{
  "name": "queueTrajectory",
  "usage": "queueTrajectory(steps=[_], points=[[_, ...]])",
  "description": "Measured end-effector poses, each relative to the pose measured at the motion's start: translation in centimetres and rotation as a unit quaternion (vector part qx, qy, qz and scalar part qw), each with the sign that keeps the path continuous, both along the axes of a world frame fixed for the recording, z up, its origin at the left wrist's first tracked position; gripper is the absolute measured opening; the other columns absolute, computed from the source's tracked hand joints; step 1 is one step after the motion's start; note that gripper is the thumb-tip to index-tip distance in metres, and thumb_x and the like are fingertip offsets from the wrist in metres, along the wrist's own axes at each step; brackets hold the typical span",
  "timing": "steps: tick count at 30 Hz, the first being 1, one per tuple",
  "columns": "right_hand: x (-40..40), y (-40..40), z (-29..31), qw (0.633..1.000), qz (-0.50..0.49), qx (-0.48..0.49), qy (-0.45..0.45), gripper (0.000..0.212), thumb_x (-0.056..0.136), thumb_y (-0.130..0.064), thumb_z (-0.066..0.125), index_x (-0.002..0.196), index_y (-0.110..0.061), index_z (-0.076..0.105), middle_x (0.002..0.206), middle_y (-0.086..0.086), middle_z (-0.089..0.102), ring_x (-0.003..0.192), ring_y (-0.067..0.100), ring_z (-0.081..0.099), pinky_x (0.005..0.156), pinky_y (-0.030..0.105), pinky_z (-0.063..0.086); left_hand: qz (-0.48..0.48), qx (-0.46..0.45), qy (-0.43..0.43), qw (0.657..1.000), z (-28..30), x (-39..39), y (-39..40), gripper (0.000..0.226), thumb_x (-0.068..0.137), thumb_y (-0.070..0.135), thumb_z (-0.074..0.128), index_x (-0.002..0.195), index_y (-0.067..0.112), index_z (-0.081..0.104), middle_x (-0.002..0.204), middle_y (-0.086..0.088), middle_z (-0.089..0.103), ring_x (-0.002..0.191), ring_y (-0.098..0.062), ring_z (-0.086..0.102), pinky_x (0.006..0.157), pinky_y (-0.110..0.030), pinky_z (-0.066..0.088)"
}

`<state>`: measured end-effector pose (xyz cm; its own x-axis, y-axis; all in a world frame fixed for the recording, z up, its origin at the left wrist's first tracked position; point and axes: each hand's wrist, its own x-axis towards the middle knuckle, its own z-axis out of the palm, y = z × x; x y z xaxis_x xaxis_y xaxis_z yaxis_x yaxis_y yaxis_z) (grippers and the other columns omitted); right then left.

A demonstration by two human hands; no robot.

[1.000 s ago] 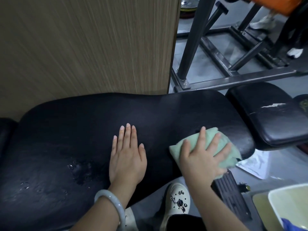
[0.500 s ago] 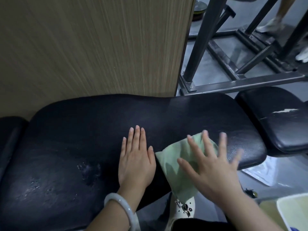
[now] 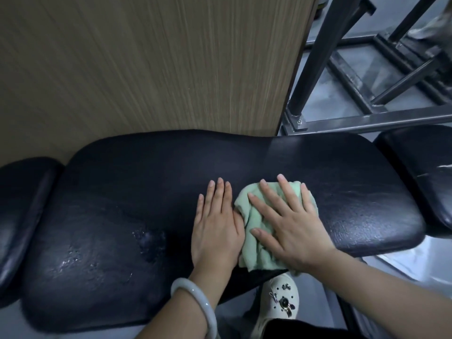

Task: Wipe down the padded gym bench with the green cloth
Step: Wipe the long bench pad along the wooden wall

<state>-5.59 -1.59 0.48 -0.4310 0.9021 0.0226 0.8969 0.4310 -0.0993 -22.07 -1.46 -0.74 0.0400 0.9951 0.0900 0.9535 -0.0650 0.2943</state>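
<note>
Bench pad (image 3: 137, 192), black and padded, runs left to right across my view, its skin cracked and beaded with wet spots toward the near left. I have my right hand (image 3: 291, 223) spread flat, fingers splayed, pressing the green cloth (image 3: 255, 245) onto the pad near its near edge, right of centre. My left hand (image 3: 216, 228) lies flat just beside it, fingers straight and together, touching the cloth's left side. A wood-grain panel (image 3: 146, 64) stands along the far edge. Far right, a dark steel frame (image 3: 367, 121) sits on grey floor. Another black pad (image 3: 420, 162) adjoins on the right.
</note>
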Motion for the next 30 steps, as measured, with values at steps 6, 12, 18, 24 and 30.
queueTrajectory(steps=[6,12,18,24,30], points=[[0.7,0.4,0.8,0.997,0.036,0.018,-0.059,0.068,0.096,-0.064,0.012,0.146,-0.024,0.038,0.150,0.006,0.040,0.142,0.037,0.025,0.103,0.072,0.015,-0.023,-0.019,-0.018,0.999,0.9,-0.2,0.0,0.079,0.079,0.038,-0.007,0.151,0.013,0.014,0.159,0.002,0.005,0.142,-0.005,-0.009,0.114,-0.025,-0.013],[-0.2,1.6,1.3,0.989,0.148,0.021,-0.022,0.063,0.099,-0.058,0.012,0.149,-0.024,0.029,0.153,0.006,0.033,0.142,0.034,0.027,0.107,0.056,0.015,-0.034,0.002,-0.002,0.999,3.4,-4.7,1.7,0.056,0.100,0.031,0.028,0.152,0.014,0.018,0.159,0.001,0.013,0.146,-0.010,0.006,0.116,-0.026,-0.007],[0.6,1.5,0.2,0.989,0.142,-0.009,-0.035,0.069,0.093,-0.070,0.019,0.150,-0.032,0.023,0.156,0.002,0.027,0.144,0.034,0.019,0.108,0.058,0.013,0.025,0.005,0.057,0.998,3.7,-13.9,1.7,0.064,0.092,0.040,0.029,0.143,0.004,0.040,0.149,-0.010,0.038,0.140,-0.023,0.030,0.116,-0.040,0.015],[6.2,2.3,0.8,0.984,0.161,-0.023,-0.070,0.073,0.087,-0.077,0.024,0.150,-0.040,0.015,0.160,0.003,0.015,0.147,0.033,0.006,0.110,0.060,0.005,0.023,-0.028,0.096,0.995,3.6,-18.9,-0.8,0.068,0.092,0.046,0.024,0.143,0.003,0.040,0.148,-0.011,0.039,0.139,-0.021,0.029,0.114,-0.020,-0.004],[11.8,3.0,1.4,0.978,0.179,-0.027,-0.106,0.074,0.087,-0.078,0.024,0.150,-0.040,0.015,0.159,0.009,0.017,0.145,0.040,0.010,0.104,0.066,0.013,-0.029,-0.009,0.041,0.999,3.5,-12.3,-0.9,0.064,0.093,0.043,0.026,0.143,0.005,0.041,0.149,-0.006,0.038,0.139,-0.017,0.028,0.116,-0.021,-0.001]])
